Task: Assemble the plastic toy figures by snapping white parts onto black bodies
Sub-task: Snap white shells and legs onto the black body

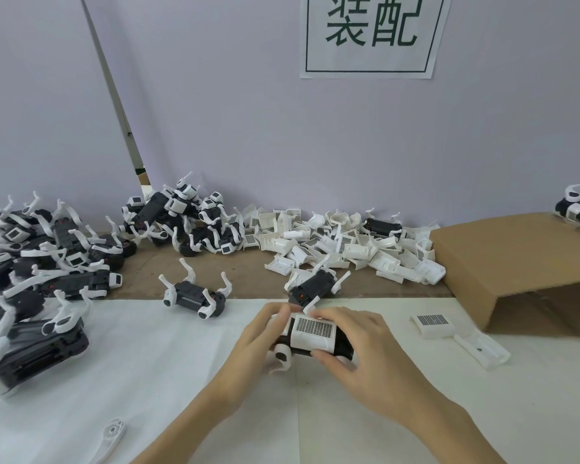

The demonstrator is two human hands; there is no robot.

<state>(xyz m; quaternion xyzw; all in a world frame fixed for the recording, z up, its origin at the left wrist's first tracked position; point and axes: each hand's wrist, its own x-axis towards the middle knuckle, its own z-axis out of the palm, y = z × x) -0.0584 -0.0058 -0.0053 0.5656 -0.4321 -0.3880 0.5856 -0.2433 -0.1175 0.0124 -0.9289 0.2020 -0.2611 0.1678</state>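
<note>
At the table's centre, both my hands hold one toy figure: a black body (344,346) with a white cover (313,333) on top that shows a dark grid panel. My left hand (258,339) grips the figure's left end, fingers curled over its far side. My right hand (359,349) wraps the right end, its thumb pressing on the cover's near edge. A white wheel-like leg joint (283,357) shows below the cover. Two black bodies with white legs lie upside down just beyond, one (195,296) to the left and one (312,285) behind my hands.
A heap of loose white covers (342,244) lies along the wall. Piles of legged black bodies fill the left side (47,262) and back (188,219). A cardboard box (516,262) sits right, with a spare cover (432,324) and a white part (482,349) near it. A white leg (113,437) lies near the front edge.
</note>
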